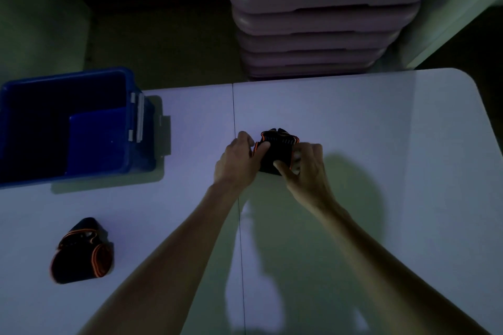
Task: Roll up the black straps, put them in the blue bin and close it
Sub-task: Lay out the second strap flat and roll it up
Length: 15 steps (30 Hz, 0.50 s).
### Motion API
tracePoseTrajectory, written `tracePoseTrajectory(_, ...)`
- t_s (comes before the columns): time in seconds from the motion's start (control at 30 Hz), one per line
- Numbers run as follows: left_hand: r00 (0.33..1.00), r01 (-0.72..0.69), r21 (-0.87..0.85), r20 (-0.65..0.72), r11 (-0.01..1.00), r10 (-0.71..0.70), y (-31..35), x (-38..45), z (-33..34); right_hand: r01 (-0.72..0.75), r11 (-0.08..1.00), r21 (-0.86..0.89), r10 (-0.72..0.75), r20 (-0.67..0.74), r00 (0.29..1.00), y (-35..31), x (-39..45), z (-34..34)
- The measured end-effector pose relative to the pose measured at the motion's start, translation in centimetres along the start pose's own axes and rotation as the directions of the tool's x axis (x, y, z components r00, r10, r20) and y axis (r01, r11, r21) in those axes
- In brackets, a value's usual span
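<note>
Fingers of both hands curl round one black strap with orange edging, which sits as a compact bundle on the white table, well to the right of the blue bin. The left hand grips the bundle's left end, its thumb laid across the top. The right hand holds the right end, thumb pressed against the near face and fingers wrapped over the far side. The bundle lies between the two hands, so neither is nearer; its roll axis seems to run left to right, from one palm to the other, though the dim light blurs the edges.

A second rolled strap lies on the table nearer the person than the bin and just right of its near corner, untouched. The bin stands open; its lid appears to lie beneath it, jutting out on the side facing the hands.

The coming move, as I judge it, carries the held bundle leftward to the bin. The left hand is on the bin's side of the strap, so it has the shorter reach. The roll may loosen if either grip slackens in transit.
</note>
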State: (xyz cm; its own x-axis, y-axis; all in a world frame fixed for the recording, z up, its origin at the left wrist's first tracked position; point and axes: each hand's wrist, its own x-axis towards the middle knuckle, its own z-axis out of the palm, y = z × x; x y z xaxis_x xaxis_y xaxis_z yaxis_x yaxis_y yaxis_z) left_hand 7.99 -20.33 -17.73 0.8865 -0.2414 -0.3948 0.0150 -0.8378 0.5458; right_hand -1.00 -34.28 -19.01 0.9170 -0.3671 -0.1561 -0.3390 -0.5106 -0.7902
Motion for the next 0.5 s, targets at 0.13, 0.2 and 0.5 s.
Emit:
tracePoseTrajectory(0.13,0.997,0.073,-0.003,0.0,0.997,-0.073,0.6,-0.2,0.0,-0.177,0.981,0.074,0.169,0.105,0.98,0.4,1.8,0.2)
tracePoseTrajectory(0.2,0.994,0.107,-0.001,0.007,0.994,-0.107,0.6,-0.6,-0.2,-0.223,0.973,0.061,0.211,0.162,0.964,0.6,2.5,0.0)
tracePoseTrajectory(0.5,0.946,0.324,-0.591,0.185,0.739,-0.266,-0.4,-3.2,-0.1,-0.333,0.889,0.313,0.284,0.193,0.939,-1.4,0.9,0.0)
